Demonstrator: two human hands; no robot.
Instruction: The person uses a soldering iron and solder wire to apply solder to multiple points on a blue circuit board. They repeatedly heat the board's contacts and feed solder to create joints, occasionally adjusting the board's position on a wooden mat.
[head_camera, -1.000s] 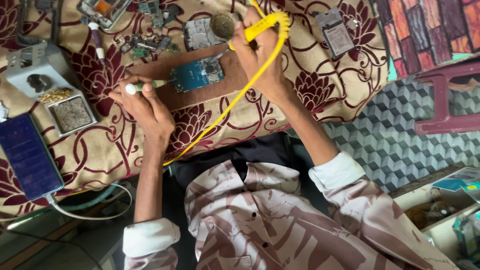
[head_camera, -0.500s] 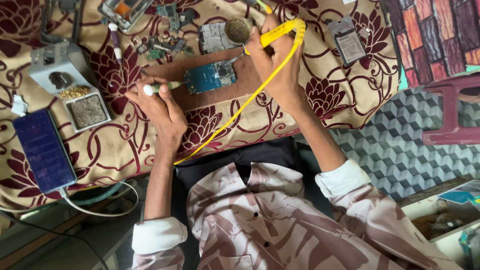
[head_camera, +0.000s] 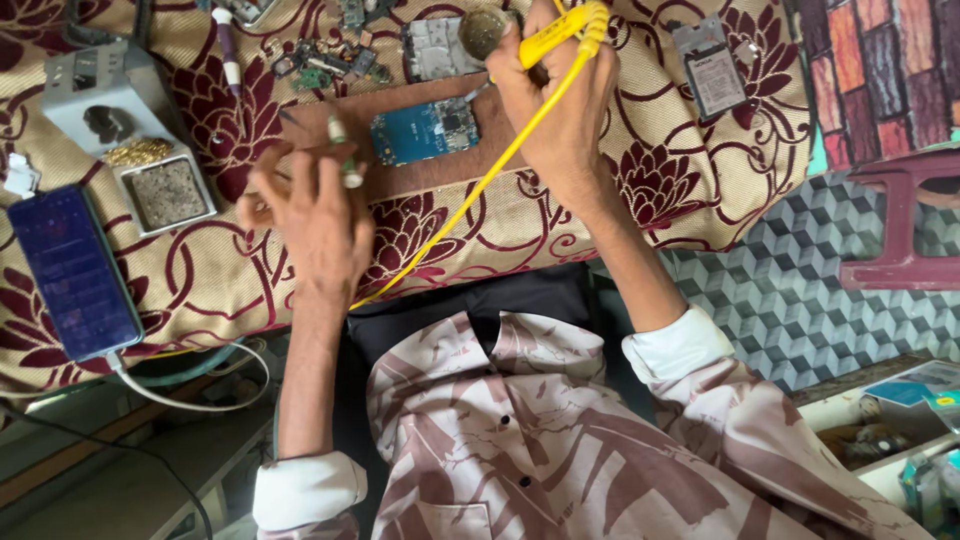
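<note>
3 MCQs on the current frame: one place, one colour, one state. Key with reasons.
1. Where is the blue circuit board?
A. on the brown board
B. on the phone
C. on the floor

2. What colour is the cord of the tool in the right hand?
A. black
B. yellow
C. green

3. What is the left hand doing?
A. lying flat, empty
B. gripping the phone
C. holding a thin stick-like tool

Key: A, it lies on the brown board; B, a yellow cord trails from the handle; C, fingers pinch the thin tool.
</note>
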